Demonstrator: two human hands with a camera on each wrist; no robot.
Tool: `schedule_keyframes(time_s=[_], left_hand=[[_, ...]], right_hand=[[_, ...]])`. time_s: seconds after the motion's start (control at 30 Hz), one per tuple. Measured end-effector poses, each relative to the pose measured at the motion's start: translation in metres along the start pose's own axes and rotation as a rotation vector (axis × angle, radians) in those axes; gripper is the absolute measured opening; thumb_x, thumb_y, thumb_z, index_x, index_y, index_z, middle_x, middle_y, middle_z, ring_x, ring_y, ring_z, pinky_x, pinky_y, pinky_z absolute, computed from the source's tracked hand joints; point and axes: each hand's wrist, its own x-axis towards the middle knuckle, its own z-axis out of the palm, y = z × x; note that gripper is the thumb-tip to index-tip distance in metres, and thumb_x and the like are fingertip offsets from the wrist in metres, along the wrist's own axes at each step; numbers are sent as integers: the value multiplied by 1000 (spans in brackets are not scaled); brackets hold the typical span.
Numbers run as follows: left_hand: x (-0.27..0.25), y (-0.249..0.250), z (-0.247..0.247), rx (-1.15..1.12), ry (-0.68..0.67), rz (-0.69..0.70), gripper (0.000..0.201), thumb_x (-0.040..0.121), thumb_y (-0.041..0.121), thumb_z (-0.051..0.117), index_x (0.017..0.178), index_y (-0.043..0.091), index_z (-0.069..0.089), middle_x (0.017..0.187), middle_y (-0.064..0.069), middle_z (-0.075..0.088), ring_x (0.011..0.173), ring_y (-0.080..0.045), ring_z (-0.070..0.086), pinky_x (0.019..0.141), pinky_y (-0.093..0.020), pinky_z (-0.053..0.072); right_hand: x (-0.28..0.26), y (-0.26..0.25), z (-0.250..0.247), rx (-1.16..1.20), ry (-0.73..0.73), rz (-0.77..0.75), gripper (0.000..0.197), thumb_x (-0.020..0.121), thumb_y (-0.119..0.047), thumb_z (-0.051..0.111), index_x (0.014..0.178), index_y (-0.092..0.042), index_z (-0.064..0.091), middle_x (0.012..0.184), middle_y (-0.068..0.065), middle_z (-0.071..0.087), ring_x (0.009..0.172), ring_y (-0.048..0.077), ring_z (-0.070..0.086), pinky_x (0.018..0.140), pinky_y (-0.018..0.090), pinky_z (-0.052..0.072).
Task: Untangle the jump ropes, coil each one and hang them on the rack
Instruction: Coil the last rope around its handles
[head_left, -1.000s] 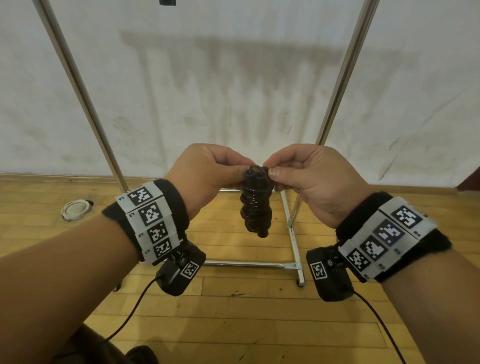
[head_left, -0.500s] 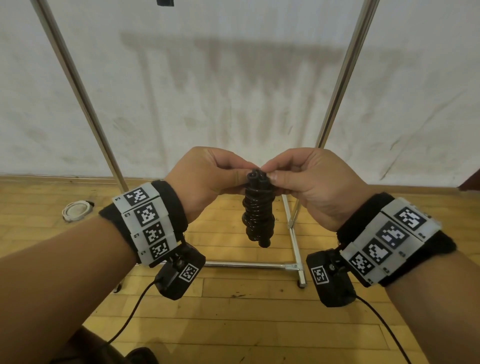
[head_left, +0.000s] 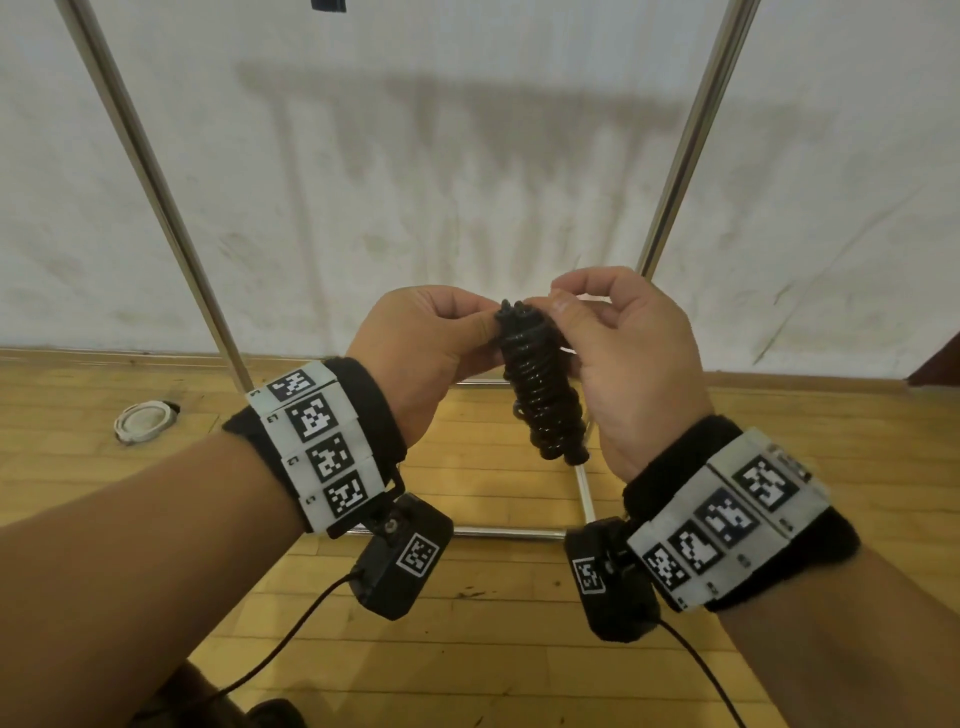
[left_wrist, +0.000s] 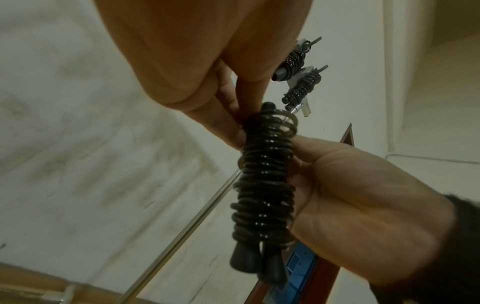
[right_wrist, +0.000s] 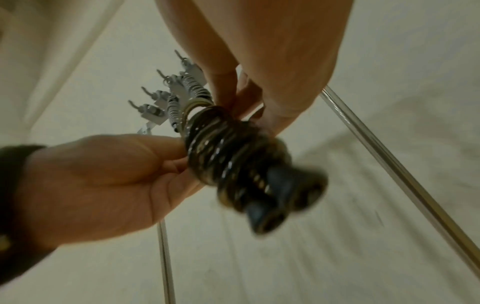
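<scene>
A black jump rope (head_left: 540, 384), wound in tight turns round its two handles, hangs upright at chest height between my hands. My left hand (head_left: 483, 332) pinches the bundle near its top from the left. From the right, my right hand (head_left: 556, 309) pinches the topmost turns, its palm alongside the coil. In the left wrist view the jump rope (left_wrist: 265, 185) shows both handle ends at the bottom. Two coiled ropes (left_wrist: 298, 78) hang on the rack's hooks above. The right wrist view has the jump rope (right_wrist: 233, 160) blurred.
The rack's two steel uprights (head_left: 156, 182) (head_left: 691, 140) rise in front of a white wall, with its base bar (head_left: 519, 532) on the wooden floor. A white coiled rope (head_left: 143, 421) lies on the floor at the left. Several hooks (right_wrist: 155, 102) sit on the rack's top rail.
Both hands have lifted the bundle a little. My right fingers have moved up to the top turns, and the bundle's lower end has swung slightly right.
</scene>
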Motion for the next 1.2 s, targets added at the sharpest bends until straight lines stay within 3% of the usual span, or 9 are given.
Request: schedule_keyframes(time_s=[0.1,0.23,0.43,0.63,0.73,0.8,0.87,1.03,1.2], left_hand=[[1,3,3,-56,66,17,10,86,8,77,90,-1,75,91,-18,80,90,-32,78,82,-35,64],[0,4,5,-59,76,7,4,92,1,73,91,-3,74,95,-23,79,94,-37,79,85,-39,65],[1,4,3,-104,69,-51,7,95,-3,69,94,-5,75,94,-20,80,90,-30,79,80,-30,64],[0,-5,1,-154,58,-125,10,99,-3,64,98,-6,74,97,-20,80,90,-28,80,78,-27,63],[0,-6,-1,-163,-17,-171,12,100,-2,64,103,-6,74,98,-18,80,91,-25,79,79,-25,62],[0,-4,-1,-142,-42,-198,11,99,-1,65,104,-5,75,98,-16,80,90,-23,79,77,-24,62],[1,-3,0,-104,-6,-209,8,97,-1,69,99,-4,76,97,-17,80,89,-25,80,76,-26,63],[-1,-7,4,-45,60,-224,10,91,-2,72,97,-11,72,95,-22,79,91,-29,80,85,-34,65],[2,-8,-3,56,40,-256,16,91,-1,72,98,-15,71,96,-23,79,94,-31,80,93,-41,63]], right_hand=[[-8,4,6,-203,-28,-111,18,98,-39,66,116,-36,62,107,-16,74,85,14,75,63,33,64],[-6,12,4,-474,-53,-241,48,92,-48,71,135,-39,55,125,-26,64,93,-12,63,73,10,55],[-3,25,7,-520,-11,-310,42,99,-41,63,139,-32,55,131,-14,67,114,3,65,93,26,58],[-1,40,15,-630,-40,-301,40,105,-41,50,143,-31,49,115,-24,60,100,-4,56,80,5,42],[3,41,12,-503,-45,-216,33,106,-39,48,139,-34,49,116,-21,67,96,-1,65,81,22,57],[6,39,7,-371,-31,-144,22,106,-35,48,127,-34,50,98,-15,73,85,8,70,76,41,62],[7,40,5,-341,-49,-126,11,105,-32,47,115,-33,49,89,-12,72,75,14,69,68,48,61],[5,48,9,-428,-81,-230,6,104,-29,48,107,-34,47,90,-14,69,78,5,68,60,21,55],[-1,50,6,-590,-170,-259,26,95,-35,59,117,-35,43,90,-12,67,72,5,67,57,26,59]])
